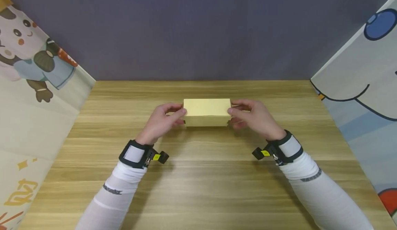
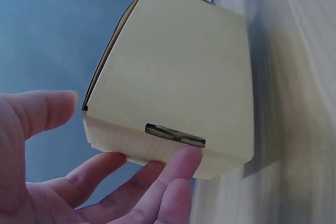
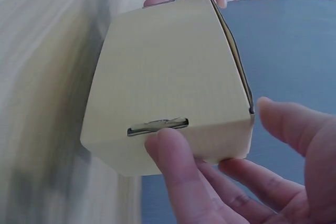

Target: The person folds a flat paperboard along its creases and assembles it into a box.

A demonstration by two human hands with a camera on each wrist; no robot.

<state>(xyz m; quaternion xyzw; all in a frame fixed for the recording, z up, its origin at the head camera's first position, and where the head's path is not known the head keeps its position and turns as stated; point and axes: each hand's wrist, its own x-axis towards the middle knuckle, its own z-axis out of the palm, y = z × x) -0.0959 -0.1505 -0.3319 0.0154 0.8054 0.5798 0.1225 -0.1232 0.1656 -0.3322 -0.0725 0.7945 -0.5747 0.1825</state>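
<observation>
A small, plain yellowish cardboard box (image 1: 206,107) sits lengthwise between the two hands near the table's middle. My left hand (image 1: 162,119) holds its left end, thumb at the upper front corner and other fingers against the end face. At the opposite end my right hand (image 1: 255,118) grips in a mirrored way. Both wrist views show fingertips beside a dark slot near the box's lower edge. A narrow gap runs along the lid edge of the box (image 2: 173,72) in the left wrist view. What the box contains is hidden.
The wood-grain table (image 1: 204,188) extends around the box. Behind it stands a dark grey-blue panel (image 1: 201,30). Cartoon-printed sheets (image 1: 46,95) line the left side, with another printed sheet (image 1: 356,71) on the right. Each wrist wears a black strap with a small camera.
</observation>
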